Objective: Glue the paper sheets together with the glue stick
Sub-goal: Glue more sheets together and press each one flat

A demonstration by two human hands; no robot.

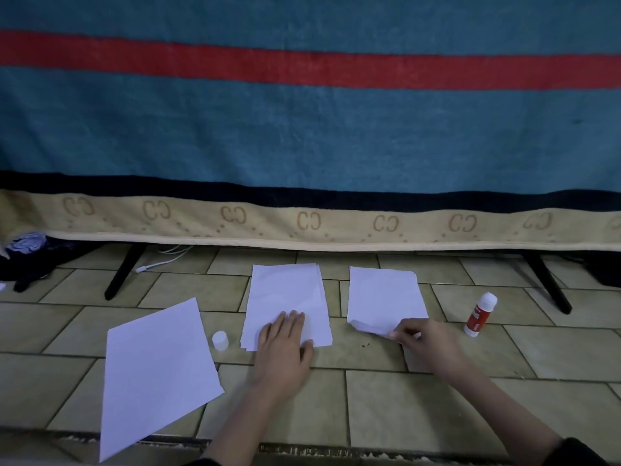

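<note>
1. Head view: the left hand (284, 344) presses flat, fingers straight, on the middle paper stack (287, 297), likely steadying it on the floor.
2. The right hand (421, 341) has its grip pinched on the right stack (384, 297) at its near corner, apparently lifting a sheet.
3. The glue stick (480, 314) stands upright just right of that stack, its cap (220, 340) apart.

Left hand (284, 344) flat, palm down, fingers straight and together, thumb splayed right, forearm running back to near edge. Right hand (424, 341) curled, fingertips (396, 335) pinching, forearm angled in from near right.
</note>
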